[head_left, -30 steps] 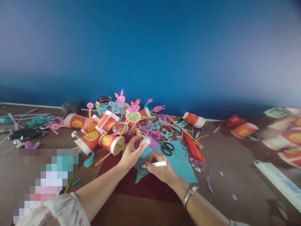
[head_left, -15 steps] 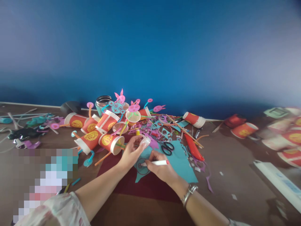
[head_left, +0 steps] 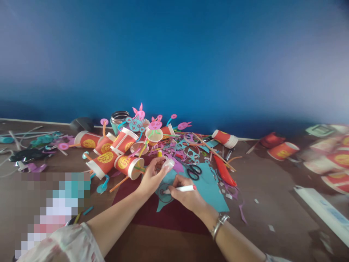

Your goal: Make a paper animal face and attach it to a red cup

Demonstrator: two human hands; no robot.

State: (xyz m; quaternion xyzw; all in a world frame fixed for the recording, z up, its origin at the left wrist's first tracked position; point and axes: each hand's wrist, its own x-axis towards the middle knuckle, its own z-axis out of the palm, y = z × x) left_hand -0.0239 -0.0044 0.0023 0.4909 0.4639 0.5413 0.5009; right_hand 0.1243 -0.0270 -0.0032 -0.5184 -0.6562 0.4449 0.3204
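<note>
Not a word readable here! Yellow emblems [head_left: 106,158] mark the red cups [head_left: 95,166] at left, too blurred to decipher.

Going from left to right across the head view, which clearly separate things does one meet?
Shiny black object → open teal jar with metallic rim → bare left hand pinching a small whitish object → bare right hand holding a slim white red-ended marker → glossy red elongated object → tipped red-and-yellow paper cup → long white rectangular object.
</note>
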